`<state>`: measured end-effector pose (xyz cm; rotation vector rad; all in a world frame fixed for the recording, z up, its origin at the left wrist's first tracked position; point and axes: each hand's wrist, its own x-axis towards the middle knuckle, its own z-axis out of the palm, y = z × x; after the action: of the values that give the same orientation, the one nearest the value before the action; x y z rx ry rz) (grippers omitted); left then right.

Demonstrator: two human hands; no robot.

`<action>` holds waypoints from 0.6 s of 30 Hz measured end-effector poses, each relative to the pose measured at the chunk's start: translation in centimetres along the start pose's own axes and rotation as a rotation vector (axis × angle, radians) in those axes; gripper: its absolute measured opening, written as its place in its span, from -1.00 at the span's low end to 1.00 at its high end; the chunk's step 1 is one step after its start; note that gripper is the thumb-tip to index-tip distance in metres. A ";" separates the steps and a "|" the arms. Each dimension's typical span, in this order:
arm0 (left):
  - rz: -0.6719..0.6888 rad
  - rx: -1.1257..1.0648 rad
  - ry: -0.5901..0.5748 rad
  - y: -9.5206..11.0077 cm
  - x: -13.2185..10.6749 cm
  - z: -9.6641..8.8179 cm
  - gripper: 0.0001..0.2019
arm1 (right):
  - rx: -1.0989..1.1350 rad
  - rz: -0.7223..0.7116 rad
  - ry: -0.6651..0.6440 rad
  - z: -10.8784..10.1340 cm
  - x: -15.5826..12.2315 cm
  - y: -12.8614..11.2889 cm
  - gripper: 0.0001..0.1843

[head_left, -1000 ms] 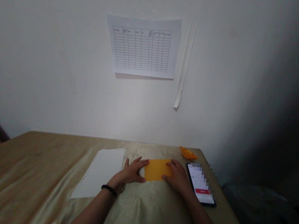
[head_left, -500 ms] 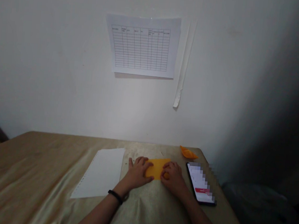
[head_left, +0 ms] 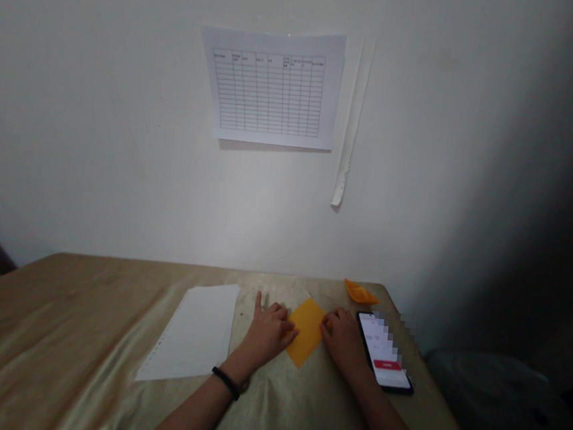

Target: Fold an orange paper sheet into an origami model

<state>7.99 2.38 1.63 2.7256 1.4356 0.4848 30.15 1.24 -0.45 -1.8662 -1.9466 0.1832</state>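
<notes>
A square of orange paper (head_left: 305, 334) lies between my hands, turned so that one corner points toward me. My left hand (head_left: 272, 331) pinches its left corner between thumb and fingers, with one finger stuck out toward the wall. At the right corner, the closed fingertips of my right hand (head_left: 342, 337) grip the paper. A small folded orange paper boat (head_left: 360, 293) rests beyond my right hand near the table's back edge.
Left of my hands lies white lined paper (head_left: 190, 334) with a row of punched holes. A phone (head_left: 384, 354) with a lit screen is close to my right forearm. The cloth-covered table (head_left: 82, 311) meets a wall carrying a printed table sheet (head_left: 272, 93).
The orange paper has turned from edge-on to corner-on toward me. My hands have moved slightly apart to its left and right corners.
</notes>
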 end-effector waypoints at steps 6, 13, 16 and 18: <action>0.030 -0.172 -0.136 -0.7 0.0 1.6 -0.61 | 0.188 -0.040 -0.020 0.4 0.3 0.4 -0.79; 0.050 -0.197 -0.065 -0.9 0.4 0.6 -0.76 | 0.377 -0.105 -0.102 1.1 0.5 1.0 -0.59; 0.059 -0.223 -0.073 -1.2 0.5 0.6 -0.82 | 0.366 -0.153 -0.076 0.9 0.5 1.1 -0.61; 0.056 -0.231 -0.064 -1.5 0.4 0.9 -0.81 | 0.327 -0.153 -0.063 0.5 0.5 1.3 -0.70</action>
<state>7.23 3.74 0.66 2.5790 1.2086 0.5239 31.15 1.94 -1.32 -1.5133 -1.9537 0.4862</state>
